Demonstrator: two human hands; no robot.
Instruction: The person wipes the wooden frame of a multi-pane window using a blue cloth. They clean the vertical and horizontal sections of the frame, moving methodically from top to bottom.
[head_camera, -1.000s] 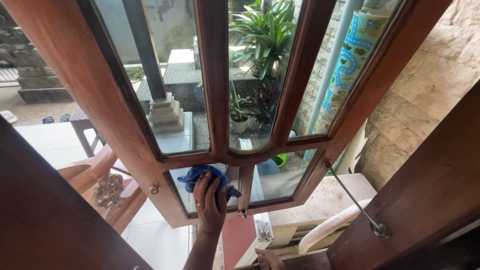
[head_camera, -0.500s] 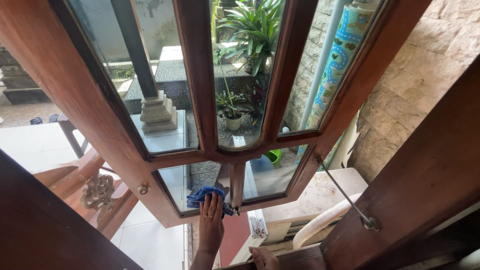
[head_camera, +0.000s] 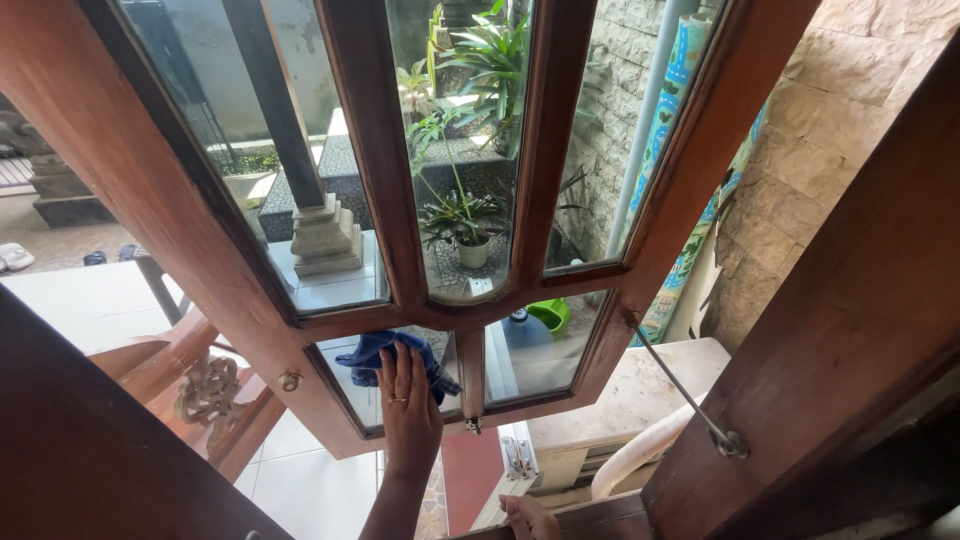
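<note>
Blue cloth (head_camera: 385, 357) lay flat against the lower left glass pane (head_camera: 352, 385) of the open wooden window (head_camera: 170, 200), pressed there by the left hand (head_camera: 408, 405), whose fingers were spread and extended over the fabric rather than curled round it. Half a second before, the cloth had sat lower in that pane, close to the bottom rail; a second before, it had been up near the crossbar; so the hand had gone down and come back up again, a wiping stroke that covered the pane from top to bottom. Judging by that, the small left pane was in the middle of being wiped, while the pane to its right showed no cloth on it. The right hand (head_camera: 530, 518) rested at the near edge of the view on the wooden sill, only partly in sight, so whether it gripped anything I could not tell. Counted: one cloth, two hands, one ring on the left hand, five panes in view in the window, three tall ones above and two small ones below. One metal stay rod (head_camera: 680, 385) ran from the window frame to the right post, one small round knob (head_camera: 290, 380) sat on the frame at left, and one potted plant (head_camera: 465, 225) stood beyond the glass.
</note>
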